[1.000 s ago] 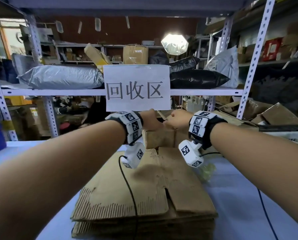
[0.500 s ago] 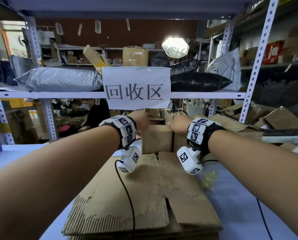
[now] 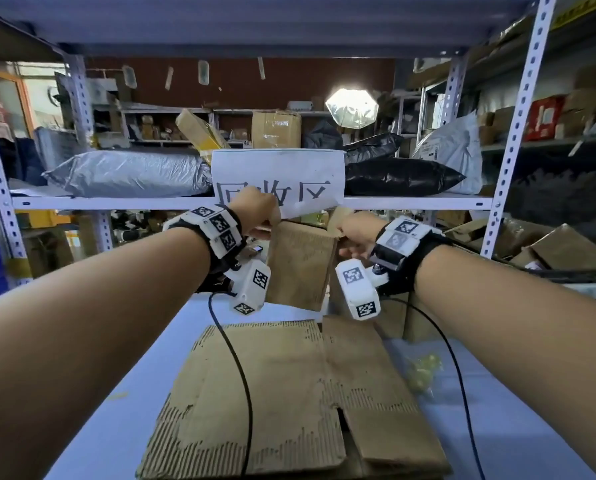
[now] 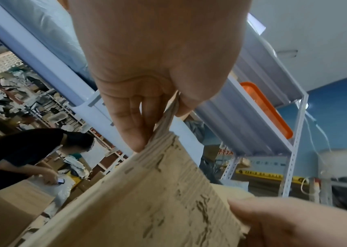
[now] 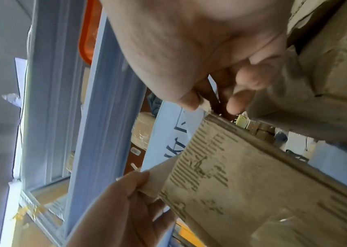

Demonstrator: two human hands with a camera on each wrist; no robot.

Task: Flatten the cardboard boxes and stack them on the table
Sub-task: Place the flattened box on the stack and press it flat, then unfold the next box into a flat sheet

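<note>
A brown cardboard box (image 3: 300,265) hangs in the air above the table, in front of the white paper sign (image 3: 279,174). My left hand (image 3: 258,213) pinches its upper left corner, thumb and fingers clamped on the cardboard edge (image 4: 164,132). My right hand (image 3: 353,233) grips the upper right corner (image 5: 208,110). The worn, peeled face of the box (image 5: 242,183) fills the lower part of both wrist views. A stack of flattened cardboard (image 3: 289,403) lies on the pale blue table (image 3: 144,375) below my arms.
A metal rack's shelf (image 3: 116,202) just behind my hands carries grey and black mailer bags. More boxes (image 3: 566,251) lie at the right. A crumpled yellowish wrapper (image 3: 421,372) sits beside the stack. A person in black (image 4: 20,155) bends over cartons beyond the rack.
Both hands have risen, lifting the box off the table behind the stack until it hangs in front of the sign.
</note>
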